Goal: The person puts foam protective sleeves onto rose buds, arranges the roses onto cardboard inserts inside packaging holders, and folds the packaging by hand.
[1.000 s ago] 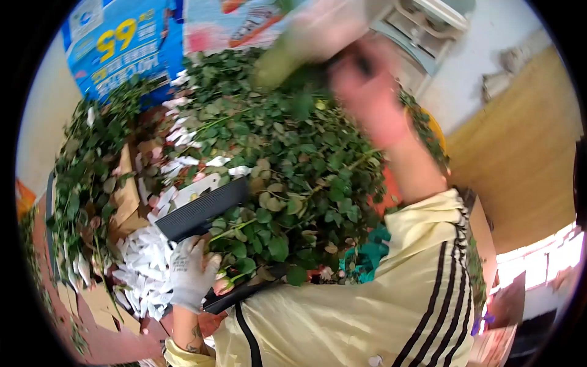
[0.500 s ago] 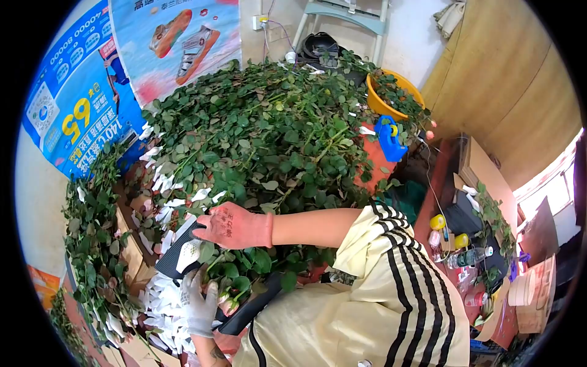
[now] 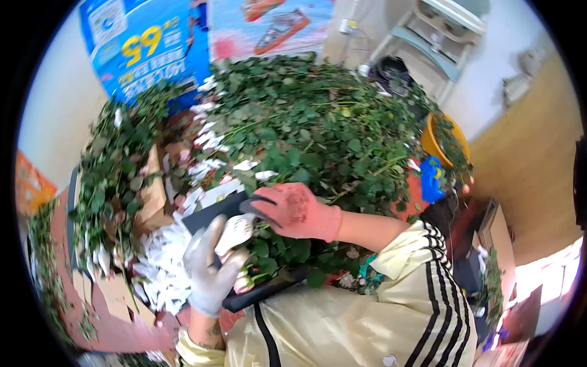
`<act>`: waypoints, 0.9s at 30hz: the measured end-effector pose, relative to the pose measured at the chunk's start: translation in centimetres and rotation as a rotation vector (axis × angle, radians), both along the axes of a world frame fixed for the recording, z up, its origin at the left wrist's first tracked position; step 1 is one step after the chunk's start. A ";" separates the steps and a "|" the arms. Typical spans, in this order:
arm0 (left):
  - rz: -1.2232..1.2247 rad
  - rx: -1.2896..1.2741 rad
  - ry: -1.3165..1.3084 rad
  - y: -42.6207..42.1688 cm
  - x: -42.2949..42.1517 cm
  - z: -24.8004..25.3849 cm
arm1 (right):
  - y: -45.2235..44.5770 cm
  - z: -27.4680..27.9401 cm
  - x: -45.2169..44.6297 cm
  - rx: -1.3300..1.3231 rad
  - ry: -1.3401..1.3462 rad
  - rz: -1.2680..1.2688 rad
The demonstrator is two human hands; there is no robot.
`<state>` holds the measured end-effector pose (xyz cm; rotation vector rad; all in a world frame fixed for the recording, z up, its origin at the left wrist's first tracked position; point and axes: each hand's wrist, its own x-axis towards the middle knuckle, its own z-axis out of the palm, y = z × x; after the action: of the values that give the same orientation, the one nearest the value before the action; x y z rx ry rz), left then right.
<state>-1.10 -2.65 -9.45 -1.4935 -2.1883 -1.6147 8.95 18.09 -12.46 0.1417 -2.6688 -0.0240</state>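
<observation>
My left hand, in a white glove, has its thumb and fingers around a rose head in a white mesh sleeve. My right hand, in a pink glove with dark fingertips, is closed at the upper right edge of that sleeve, by the stem end. A black ridged board lies behind both hands. Just right of my left hand a pink rose head rests beside a black padded bar. Green leaves partly hide the stems under my right hand.
A large heap of leafy rose stems spreads beyond my hands. White mesh sleeves are piled at the left, near a cardboard box. A yellow basin and a blue tape dispenser stand at the right.
The view has shifted. My left hand has risen to the sleeved rose head and closed around it. My right hand, swung high a second ago, is now low beside the left.
</observation>
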 end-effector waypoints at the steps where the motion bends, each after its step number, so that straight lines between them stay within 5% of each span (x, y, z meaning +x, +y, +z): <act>1: -0.010 0.024 0.066 0.5 0.2 0.7 | -0.3 0.9 0.4 -0.030 0.029 0.029; 13: -0.078 0.087 0.226 2.6 0.4 3.9 | 0.3 3.1 0.9 -0.383 0.156 0.191; 27: -0.051 0.161 0.340 2.5 0.7 4.0 | 0.2 3.2 0.2 -0.299 0.148 0.179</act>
<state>-0.42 -0.16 -5.49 -1.6454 -1.8117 -1.3866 9.14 18.26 -9.26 0.2694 -2.4681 0.4042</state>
